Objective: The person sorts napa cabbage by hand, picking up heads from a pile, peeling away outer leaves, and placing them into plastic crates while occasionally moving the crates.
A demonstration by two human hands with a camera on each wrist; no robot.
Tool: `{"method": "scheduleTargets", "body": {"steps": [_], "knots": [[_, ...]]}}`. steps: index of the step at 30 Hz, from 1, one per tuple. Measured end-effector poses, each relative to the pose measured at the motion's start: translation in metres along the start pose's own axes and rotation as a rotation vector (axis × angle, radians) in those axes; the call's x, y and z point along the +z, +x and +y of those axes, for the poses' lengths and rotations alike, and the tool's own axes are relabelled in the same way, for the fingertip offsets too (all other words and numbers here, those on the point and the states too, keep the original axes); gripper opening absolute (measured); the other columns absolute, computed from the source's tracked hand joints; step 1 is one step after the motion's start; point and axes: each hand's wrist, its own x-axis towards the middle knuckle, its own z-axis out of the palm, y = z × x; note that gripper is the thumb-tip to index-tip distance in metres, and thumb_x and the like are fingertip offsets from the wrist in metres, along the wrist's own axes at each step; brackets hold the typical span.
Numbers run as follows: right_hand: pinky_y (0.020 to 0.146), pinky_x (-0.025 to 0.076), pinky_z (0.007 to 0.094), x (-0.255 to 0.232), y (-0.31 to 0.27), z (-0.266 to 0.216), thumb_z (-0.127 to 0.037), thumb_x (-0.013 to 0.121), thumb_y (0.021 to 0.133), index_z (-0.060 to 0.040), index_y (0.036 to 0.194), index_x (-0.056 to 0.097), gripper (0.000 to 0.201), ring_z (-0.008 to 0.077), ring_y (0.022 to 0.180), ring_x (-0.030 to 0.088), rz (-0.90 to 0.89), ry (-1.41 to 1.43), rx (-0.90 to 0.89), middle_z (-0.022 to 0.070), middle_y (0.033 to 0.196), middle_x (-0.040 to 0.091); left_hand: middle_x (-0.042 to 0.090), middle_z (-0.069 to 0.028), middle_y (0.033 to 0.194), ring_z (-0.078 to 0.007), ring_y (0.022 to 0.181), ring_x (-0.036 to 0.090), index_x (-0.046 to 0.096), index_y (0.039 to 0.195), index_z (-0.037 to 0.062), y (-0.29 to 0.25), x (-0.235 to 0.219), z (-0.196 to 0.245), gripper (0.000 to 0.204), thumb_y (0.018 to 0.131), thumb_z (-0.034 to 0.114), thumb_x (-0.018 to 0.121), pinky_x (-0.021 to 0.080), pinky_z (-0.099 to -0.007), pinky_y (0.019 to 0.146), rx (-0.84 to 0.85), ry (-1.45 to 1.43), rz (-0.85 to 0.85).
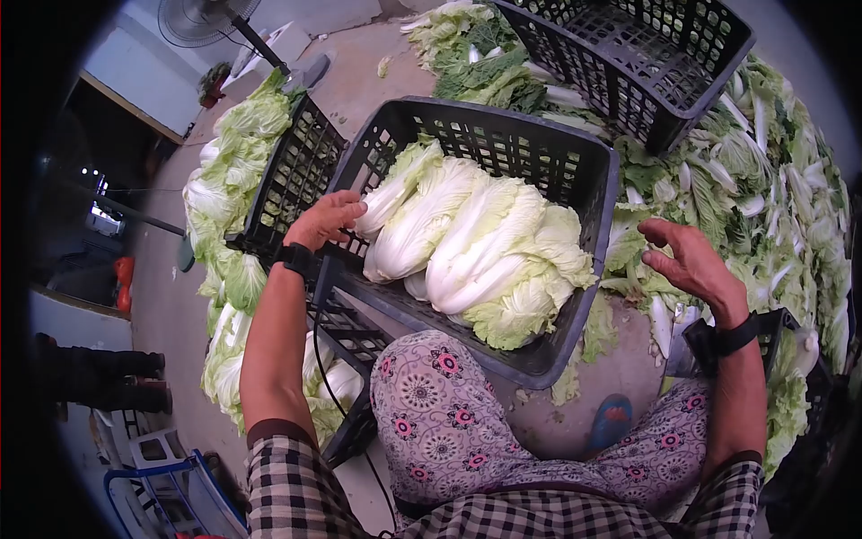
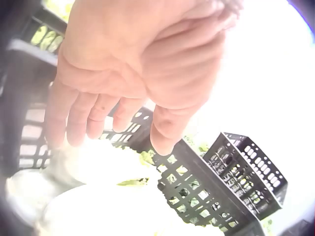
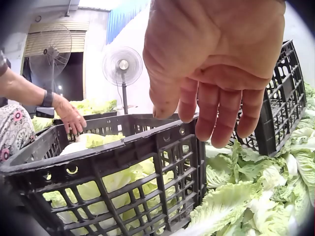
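Observation:
Several napa cabbages point(image 1: 480, 234) lie side by side in a black plastic crate point(image 1: 597, 180) in front of the person's knees. At the crate's left rim, my left hand point(image 1: 325, 221) has its fingers extended over the end of the leftmost cabbage; in the left wrist view the palm point(image 2: 142, 59) shows with nothing gripped. My right hand point(image 1: 687, 256) is in the air beyond the crate's right side, fingers loosely bent and holding nothing. The right wrist view shows this hand point(image 3: 214, 64) above the rim, with the thumb apart from the fingers.
A black crate point(image 1: 664, 108) stands tilted at the back right, on a large heap of loose cabbage leaves point(image 1: 763, 171). To the left is another black crate point(image 1: 292, 171) beside more cabbages point(image 1: 220, 198). A standing fan point(image 1: 202, 18) is at the far left.

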Motion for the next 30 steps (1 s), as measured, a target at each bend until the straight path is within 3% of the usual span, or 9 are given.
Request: {"method": "scheduleTargets", "body": {"steps": [2,5,6,7,9,16,23,27,30], "knots": [[0.090,0.043,0.0358,0.000,0.000,0.000,-0.015,0.055,0.083,-0.0110,0.126,0.051,0.043,0.0258,0.109,0.055,-0.014,-0.005,-0.025,0.0156,0.120,0.057,0.050,-0.0101,0.120,-0.0202,0.108,0.046,0.035,0.135,0.0052,-0.001,0.003,0.025,0.079,0.075,0.046,0.067,0.044,-0.0420,0.082,0.075,0.053,0.015],[0.090,0.043,0.0359,-0.001,-0.002,0.006,-0.017,0.055,0.084,-0.0109,0.126,0.051,0.043,0.0270,0.108,0.055,-0.012,-0.006,-0.014,0.0159,0.120,0.056,0.047,-0.0119,0.127,-0.0239,0.108,0.049,0.034,0.135,0.0037,0.021,0.012,0.021,0.080,0.075,0.043,0.068,0.044,-0.0437,0.081,-0.013,0.259,0.080],[0.090,0.042,0.0360,-0.003,-0.004,0.005,-0.018,0.055,0.084,-0.0104,0.125,0.051,0.042,0.0274,0.108,0.055,-0.012,-0.016,0.015,0.0160,0.121,0.056,0.053,-0.0181,0.122,-0.0312,0.109,0.054,0.036,0.133,0.0028,0.017,0.024,0.030,0.080,0.071,0.039,0.071,0.045,-0.0459,0.085,-0.105,0.516,0.107],[0.090,0.042,0.0361,-0.005,-0.007,0.006,-0.020,0.055,0.084,-0.0100,0.125,0.051,0.042,0.0278,0.108,0.055,-0.013,-0.028,0.045,0.0162,0.121,0.056,0.056,-0.0211,0.117,-0.0320,0.103,0.058,0.041,0.129,0.0014,0.061,0.014,-0.020,0.078,0.068,0.039,0.071,0.047,-0.0402,0.086,0.014,0.717,0.110],[0.090,0.042,0.0360,-0.008,-0.010,0.009,-0.022,0.056,0.084,-0.0085,0.125,0.051,0.043,0.0281,0.107,0.055,-0.015,-0.026,0.079,0.0166,0.120,0.057,0.058,-0.0216,0.112,-0.0323,0.101,0.059,0.046,0.122,0.0001,0.058,0.040,-0.014,0.072,0.065,0.036,0.070,0.047,-0.0365,0.086,-0.123,0.774,0.193],[0.091,0.041,0.0372,-0.005,-0.009,0.021,-0.029,0.055,0.085,-0.0079,0.124,0.051,0.045,0.0308,0.110,0.053,-0.032,-0.129,0.047,0.0175,0.118,0.057,0.063,-0.0168,0.104,-0.0323,0.096,0.060,0.055,0.110,0.0088,0.055,0.052,-0.016,0.052,0.063,0.029,0.065,0.048,-0.0380,0.083,0.031,0.902,0.477],[0.092,0.041,0.0394,-0.004,-0.011,0.015,-0.024,0.052,0.083,-0.0080,0.123,0.052,0.043,0.0327,0.109,0.053,-0.009,-0.136,0.021,0.0165,0.118,0.057,0.062,-0.0198,0.101,-0.0344,0.094,0.060,0.054,0.103,0.0014,0.040,0.043,0.005,0.054,0.063,0.034,0.069,0.046,-0.0401,0.084,0.087,0.783,0.458],[0.092,0.041,0.0396,-0.003,-0.013,0.014,-0.021,0.050,0.081,-0.0076,0.121,0.053,0.042,0.0330,0.109,0.053,-0.005,-0.115,0.028,0.0160,0.118,0.057,0.063,-0.0138,0.092,-0.0262,0.085,0.061,0.052,0.106,0.0016,0.053,0.040,-0.019,0.058,0.062,0.032,0.075,0.049,-0.0356,0.070,0.151,0.409,0.460],[0.092,0.041,0.0395,-0.003,-0.012,0.012,-0.020,0.050,0.080,-0.0073,0.122,0.053,0.043,0.0326,0.110,0.053,-0.005,-0.117,0.041,0.0156,0.119,0.057,0.058,-0.0055,0.086,-0.0137,0.071,0.056,0.044,0.115,0.0052,0.046,0.040,-0.029,0.065,0.068,0.035,0.077,0.045,-0.0280,0.051,0.077,0.093,0.370]]}}
